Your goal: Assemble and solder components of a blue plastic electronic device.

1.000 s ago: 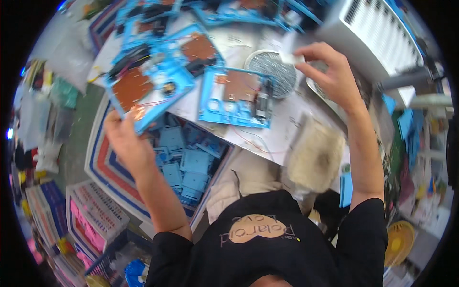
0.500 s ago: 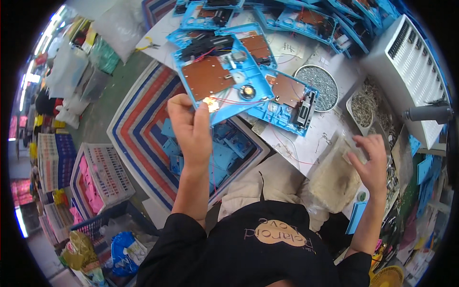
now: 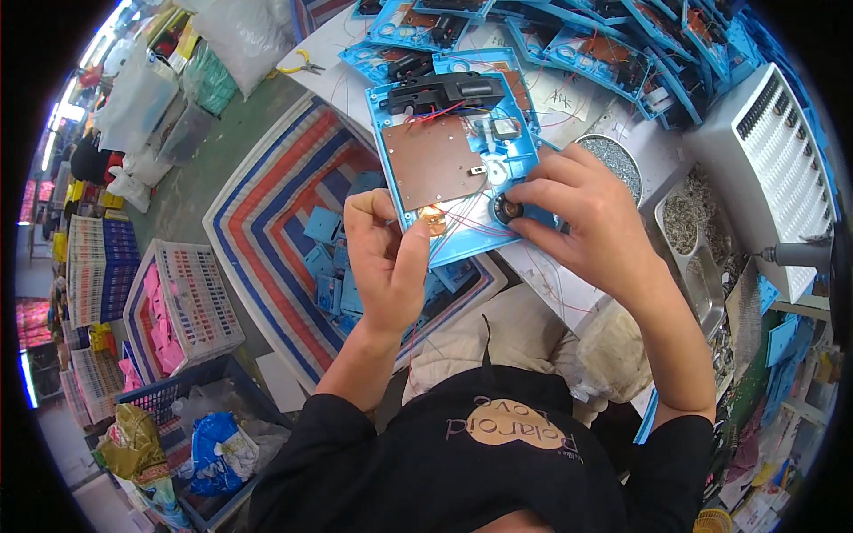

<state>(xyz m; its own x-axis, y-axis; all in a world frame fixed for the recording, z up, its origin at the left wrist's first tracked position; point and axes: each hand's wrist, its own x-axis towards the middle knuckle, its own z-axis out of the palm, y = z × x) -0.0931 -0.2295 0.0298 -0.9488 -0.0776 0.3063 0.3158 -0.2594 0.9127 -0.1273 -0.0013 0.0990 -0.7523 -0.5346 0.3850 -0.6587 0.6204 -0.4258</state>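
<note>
My left hand (image 3: 386,266) grips the near left edge of a blue plastic casing (image 3: 469,238), thumb on top, holding it above the table edge. Inside the casing lie a brown circuit board (image 3: 434,160), a black plastic assembly (image 3: 444,91) along the far side, and red wires. A shiny copper-coloured disc (image 3: 433,220) sits beside my left thumb. Over the casing's right part, my right hand (image 3: 591,213) pinches a small round black part (image 3: 505,210) with thumb and fingers; its underside is hidden.
Similar blue casings (image 3: 591,53) are piled at the back. A round bowl of small metal pieces (image 3: 613,160), a metal tray of screws (image 3: 684,222) and a white slotted box (image 3: 764,151) stand right. Below left is a striped woven bag (image 3: 267,222) holding blue parts; pliers (image 3: 302,64) lie far left.
My right hand has come from the lower right onto the round black part in the casing. The casing has shifted slightly right and nearer, and now lies flatter to view.
</note>
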